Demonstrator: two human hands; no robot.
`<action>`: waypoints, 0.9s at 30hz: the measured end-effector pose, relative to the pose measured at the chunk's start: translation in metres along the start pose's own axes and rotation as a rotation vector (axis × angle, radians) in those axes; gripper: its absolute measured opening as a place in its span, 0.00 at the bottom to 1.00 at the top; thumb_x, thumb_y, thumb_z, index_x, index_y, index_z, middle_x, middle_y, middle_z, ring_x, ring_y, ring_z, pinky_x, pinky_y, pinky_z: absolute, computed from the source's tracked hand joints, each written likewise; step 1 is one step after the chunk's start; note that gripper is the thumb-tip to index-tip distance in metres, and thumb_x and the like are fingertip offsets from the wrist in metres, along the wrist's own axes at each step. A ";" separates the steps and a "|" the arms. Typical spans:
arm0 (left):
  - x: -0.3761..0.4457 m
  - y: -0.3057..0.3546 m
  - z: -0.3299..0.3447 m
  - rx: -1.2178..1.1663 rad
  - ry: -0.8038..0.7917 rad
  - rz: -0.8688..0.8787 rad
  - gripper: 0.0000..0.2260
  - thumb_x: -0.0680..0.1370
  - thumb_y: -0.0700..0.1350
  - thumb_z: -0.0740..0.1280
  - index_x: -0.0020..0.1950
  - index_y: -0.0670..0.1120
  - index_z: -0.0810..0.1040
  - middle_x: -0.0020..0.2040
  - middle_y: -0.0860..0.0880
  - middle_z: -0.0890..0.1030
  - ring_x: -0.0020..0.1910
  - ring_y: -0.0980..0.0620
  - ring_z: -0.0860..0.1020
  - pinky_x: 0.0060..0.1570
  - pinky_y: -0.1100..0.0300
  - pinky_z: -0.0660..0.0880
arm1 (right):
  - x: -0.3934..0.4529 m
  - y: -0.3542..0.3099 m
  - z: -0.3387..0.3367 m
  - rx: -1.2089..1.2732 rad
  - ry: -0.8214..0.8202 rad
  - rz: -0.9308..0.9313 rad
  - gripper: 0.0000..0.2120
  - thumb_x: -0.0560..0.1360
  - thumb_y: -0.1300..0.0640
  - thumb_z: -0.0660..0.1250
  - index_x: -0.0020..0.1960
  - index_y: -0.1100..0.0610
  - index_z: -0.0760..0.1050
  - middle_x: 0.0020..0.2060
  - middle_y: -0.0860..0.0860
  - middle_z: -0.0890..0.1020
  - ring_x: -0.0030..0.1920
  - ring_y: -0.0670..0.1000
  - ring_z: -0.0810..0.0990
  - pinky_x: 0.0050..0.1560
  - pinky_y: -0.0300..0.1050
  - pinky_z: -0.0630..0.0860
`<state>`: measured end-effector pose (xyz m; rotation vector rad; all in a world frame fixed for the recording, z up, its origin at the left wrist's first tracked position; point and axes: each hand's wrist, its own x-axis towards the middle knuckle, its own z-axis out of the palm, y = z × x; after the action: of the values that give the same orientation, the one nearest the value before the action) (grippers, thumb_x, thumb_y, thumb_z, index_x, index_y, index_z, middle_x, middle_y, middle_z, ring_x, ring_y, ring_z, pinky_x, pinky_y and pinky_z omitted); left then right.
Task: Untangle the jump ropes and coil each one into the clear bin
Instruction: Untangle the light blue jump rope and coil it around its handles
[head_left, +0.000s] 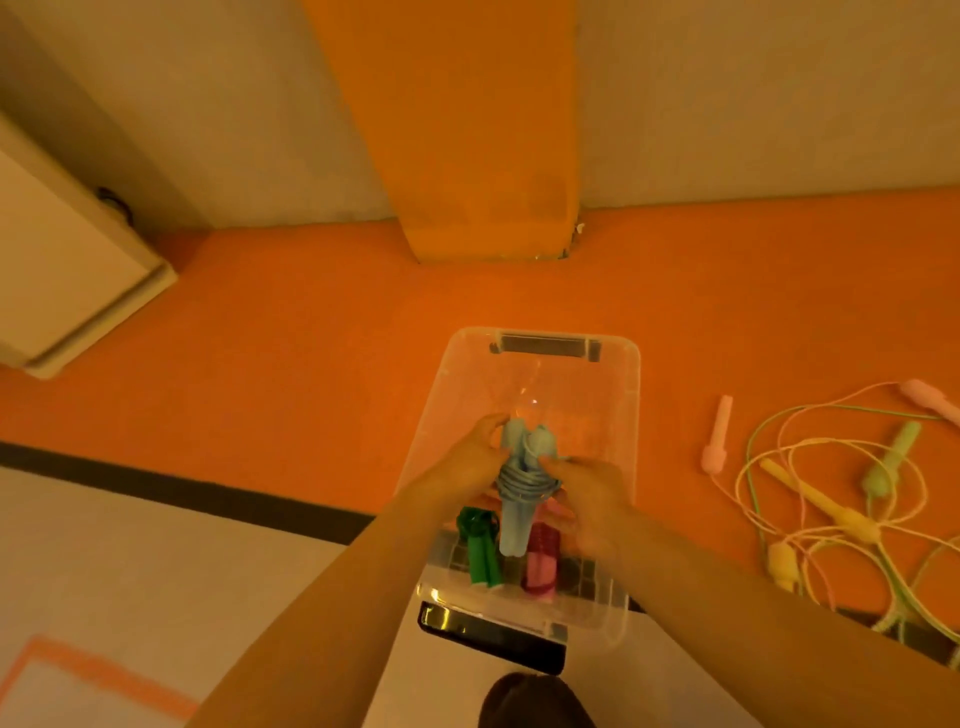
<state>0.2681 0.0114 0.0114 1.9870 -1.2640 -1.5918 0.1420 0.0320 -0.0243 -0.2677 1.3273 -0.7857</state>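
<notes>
While a green rope (480, 545) and a pink rope (543, 564) lie coiled at the near end of the clear bin (631, 415), the left hand (470, 462) and right hand (587, 499) each close their grip round the wound blue rope (522, 488) above it; farther right, tangled pastel ropes (841, 493) sprawl on the orange floor (311, 338)

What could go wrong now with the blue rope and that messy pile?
The blue rope is held over the clear bin by both the left hand and right hand; its wrapped cord might spring loose once released. The pile of pastel ropes looks interlooped, so pulling one handle may tighten knots.
</notes>
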 end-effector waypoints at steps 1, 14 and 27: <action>0.007 -0.011 0.000 -0.006 0.009 -0.001 0.21 0.83 0.41 0.57 0.75 0.53 0.60 0.67 0.43 0.72 0.57 0.46 0.76 0.47 0.53 0.78 | 0.009 0.009 0.002 0.002 0.010 -0.002 0.07 0.74 0.61 0.70 0.51 0.57 0.75 0.50 0.56 0.77 0.50 0.55 0.77 0.40 0.50 0.78; 0.065 -0.111 0.012 0.042 0.026 -0.090 0.24 0.82 0.41 0.57 0.76 0.53 0.56 0.68 0.43 0.69 0.62 0.44 0.72 0.55 0.47 0.77 | 0.085 0.092 0.002 -0.463 0.093 -0.232 0.14 0.73 0.61 0.71 0.57 0.61 0.76 0.52 0.56 0.81 0.52 0.55 0.79 0.49 0.45 0.76; 0.075 -0.143 0.016 0.690 -0.025 0.078 0.29 0.81 0.46 0.61 0.78 0.47 0.50 0.70 0.37 0.65 0.63 0.38 0.71 0.61 0.49 0.70 | 0.092 0.119 -0.005 -1.075 0.042 -0.322 0.27 0.76 0.57 0.66 0.73 0.54 0.60 0.69 0.56 0.66 0.63 0.56 0.73 0.62 0.51 0.73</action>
<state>0.3170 0.0393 -0.1413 2.2383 -2.0797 -1.2403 0.1831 0.0595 -0.1659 -1.3409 1.6700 -0.2585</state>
